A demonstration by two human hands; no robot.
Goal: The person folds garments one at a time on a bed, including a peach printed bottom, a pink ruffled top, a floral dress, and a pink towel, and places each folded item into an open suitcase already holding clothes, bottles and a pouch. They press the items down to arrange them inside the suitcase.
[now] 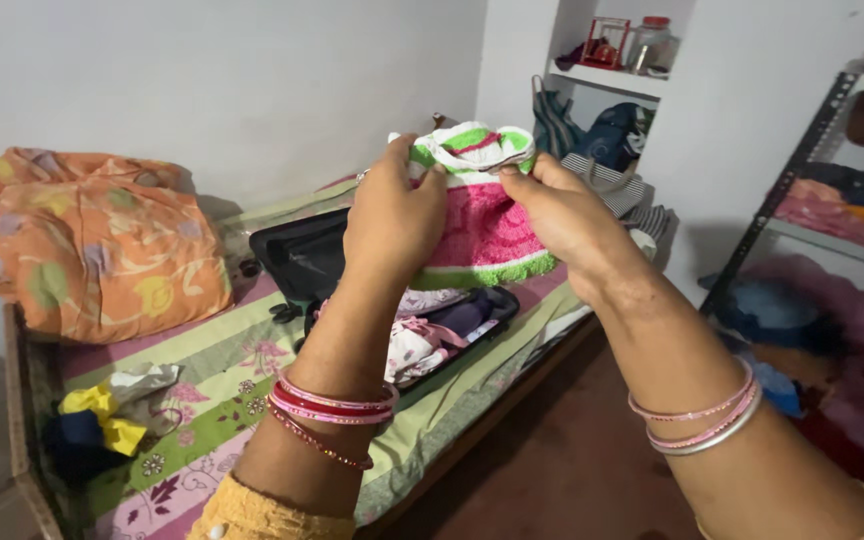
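Both my hands hold up a small knitted garment (482,225) in pink, green and white, raised in front of me above the bed. My left hand (392,220) grips its left side near the top, thumb over the green-and-white edge. My right hand (567,220) pinches the top edge on the right. Bangles circle both wrists. Below the garment an open black suitcase (302,255) lies on the bed with folded clothes (422,340) inside.
The bed has a striped green and pink sheet (222,370). An orange floral quilt (92,240) is bundled at its far left. Yellow, grey and blue clothes (112,415) lie near the front left. Wall shelves (612,80) and a metal rack (832,200) stand at right.
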